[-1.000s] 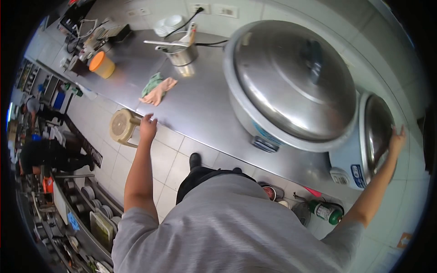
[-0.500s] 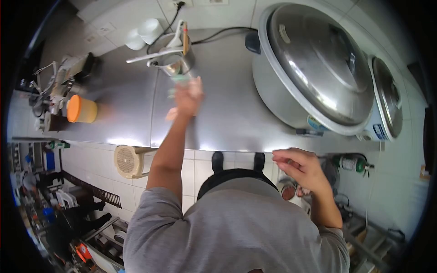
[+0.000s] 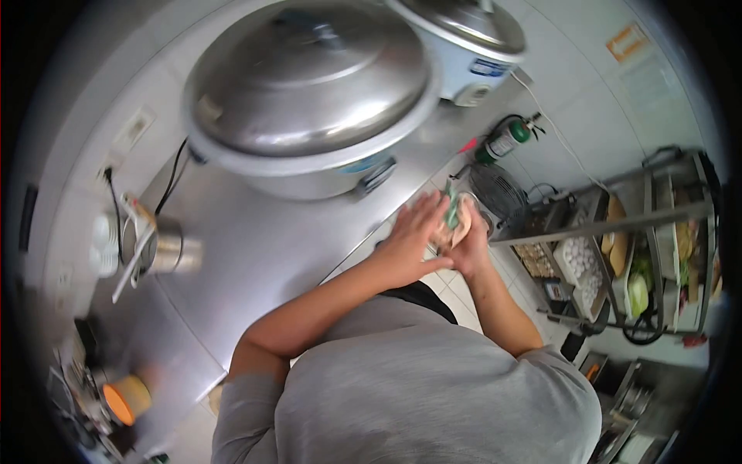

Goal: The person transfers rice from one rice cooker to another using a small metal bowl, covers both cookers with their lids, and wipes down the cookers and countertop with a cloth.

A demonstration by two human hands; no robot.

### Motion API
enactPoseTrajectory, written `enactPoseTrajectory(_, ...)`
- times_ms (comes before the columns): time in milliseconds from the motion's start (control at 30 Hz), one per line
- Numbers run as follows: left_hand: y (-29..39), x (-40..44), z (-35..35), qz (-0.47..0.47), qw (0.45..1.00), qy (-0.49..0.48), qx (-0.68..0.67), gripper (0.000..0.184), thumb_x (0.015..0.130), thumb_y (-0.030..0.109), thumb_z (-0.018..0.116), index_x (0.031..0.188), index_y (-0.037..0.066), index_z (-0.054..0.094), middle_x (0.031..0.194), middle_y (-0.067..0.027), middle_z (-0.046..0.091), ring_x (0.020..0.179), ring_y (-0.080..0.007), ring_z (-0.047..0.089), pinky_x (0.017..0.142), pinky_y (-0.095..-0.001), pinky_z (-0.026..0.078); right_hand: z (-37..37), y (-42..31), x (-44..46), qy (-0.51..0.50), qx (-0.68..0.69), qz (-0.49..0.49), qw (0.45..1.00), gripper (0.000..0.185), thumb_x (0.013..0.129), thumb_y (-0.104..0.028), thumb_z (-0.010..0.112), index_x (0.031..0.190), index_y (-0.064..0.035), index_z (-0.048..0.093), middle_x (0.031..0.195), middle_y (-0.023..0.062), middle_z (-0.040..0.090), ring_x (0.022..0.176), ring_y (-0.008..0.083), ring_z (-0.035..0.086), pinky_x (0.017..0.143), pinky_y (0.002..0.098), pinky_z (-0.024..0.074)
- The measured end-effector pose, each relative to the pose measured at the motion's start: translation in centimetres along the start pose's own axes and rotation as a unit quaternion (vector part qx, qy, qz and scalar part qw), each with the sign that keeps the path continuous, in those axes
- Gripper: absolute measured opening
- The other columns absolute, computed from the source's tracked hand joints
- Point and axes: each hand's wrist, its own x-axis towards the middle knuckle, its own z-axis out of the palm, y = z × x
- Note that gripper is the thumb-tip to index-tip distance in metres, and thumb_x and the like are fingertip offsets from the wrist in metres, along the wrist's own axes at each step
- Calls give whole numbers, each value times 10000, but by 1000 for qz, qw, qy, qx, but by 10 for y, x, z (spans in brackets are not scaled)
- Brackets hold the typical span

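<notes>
A crumpled pink and green cloth [image 3: 457, 222] is between my hands, just off the counter's front edge. My right hand [image 3: 471, 249] is closed around it from the right side. On the other side, my left hand [image 3: 413, 238] has its fingers stretched and apart, at or against the cloth; whether it grips any of it is not clear. Beyond my hands stands a large rice cooker [image 3: 309, 85] with its metal lid on.
A smaller rice cooker [image 3: 479, 66] stands behind the large one. Left on the steel counter [image 3: 224, 255] are a metal pot [image 3: 166, 246] holding utensils, white bowls [image 3: 104, 243] and an orange-lidded container [image 3: 127, 398]. At right are a fire extinguisher [image 3: 506, 141], a fan [image 3: 497, 188] and a food rack [image 3: 603, 224].
My view has turned to the right. My left hand has come from the counter near the pot to my right hand, and the cloth is now in my right hand.
</notes>
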Motion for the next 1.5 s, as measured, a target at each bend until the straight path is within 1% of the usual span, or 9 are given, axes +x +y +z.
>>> enactPoseTrajectory(167, -7, 10, -30, -149, 974, -91, -146, 488, 841, 189, 659, 1280, 49, 499, 1272, -149, 532, 1189, -274, 505, 992, -341, 385, -39, -94, 96, 1, -454, -186, 872, 472, 863, -352, 599, 1219, -52, 518, 1210, 133, 564, 1064, 242, 562, 928, 366, 445)
enactPoseTrajectory(233, -15, 26, -17, -201, 965, -105, -129, 416, 844, 165, 654, 1229, 44, 548, 1210, -128, 582, 1133, -243, 550, 956, -322, 417, -54, -95, 151, 5, -745, -307, 593, 627, 779, -388, 674, 1276, -47, 503, 1295, 204, 482, 1254, 332, 383, 1045, 404, 315)
enactPoseTrajectory(300, -24, 55, 3, -251, 952, -121, -127, 386, 846, 126, 649, 1212, 42, 561, 1187, -115, 597, 1102, -220, 567, 941, -309, 429, -85, -52, 223, 76, -775, -184, 600, 662, 816, -427, 600, 1363, -91, 436, 1411, 254, 334, 1319, 382, 277, 1105, 495, 175)
enactPoseTrajectory(367, -45, 80, 39, -279, 944, -87, -155, 399, 845, 160, 661, 1221, 69, 561, 1179, -114, 601, 1076, -205, 580, 881, -292, 458, -58, -46, 228, 50, -878, -290, 378, 556, 832, -423, 569, 1292, -116, 516, 1415, 221, 346, 1311, 407, 285, 1093, 550, 162)
enactPoseTrajectory(533, -52, 153, 76, -405, 893, -83, -176, 395, 847, 164, 673, 1220, 87, 567, 1173, -91, 611, 1088, -196, 571, 866, -306, 473, -119, -164, 272, -278, -807, -351, 385, 346, 863, -308, 518, 1128, -100, 598, 1364, 178, 405, 1288, 373, 323, 1082, 550, 181)
enactPoseTrajectory(600, -67, 183, 83, -397, 903, -57, -155, 426, 850, 156, 669, 1242, 55, 536, 1215, -96, 584, 1123, -228, 549, 910, -341, 455, -175, -234, 327, -131, -837, -406, 344, 287, 918, -204, 492, 1189, -110, 488, 1155, 103, 490, 1165, 253, 444, 964, 377, 403)
enactPoseTrajectory(667, -87, 214, 91, -380, 916, 8, -128, 473, 849, 147, 667, 1278, 47, 496, 1270, -105, 547, 1161, -232, 525, 917, -351, 452, -200, -317, 361, -15, -651, -395, 648, 288, 941, -233, 476, 1202, -111, 464, 1124, 79, 494, 1095, 234, 486, 879, 334, 445)
enactPoseTrajectory(767, -127, 287, 102, -350, 909, 200, -105, 971, 752, 170, 760, 1457, 31, 106, 1484, -214, 199, 1356, -316, 274, 1068, -429, 298, -254, -425, 430, 203, -835, -431, 275, 344, 919, -256, 484, 1214, -85, 528, 1257, 148, 501, 1180, 346, 454, 980, 424, 387)
enactPoseTrajectory(1500, -177, 434, 154, -368, 856, 356, -72, 1231, 773, 281, 747, 1360, -59, -279, 1494, -270, -19, 1400, -301, 62, 1137, -359, 17, -197, -367, 394, 212, -784, -391, 434, 397, 836, -183, 558, 1208, -44, 557, 1307, 212, 450, 1203, 423, 397, 1005, 578, 289)
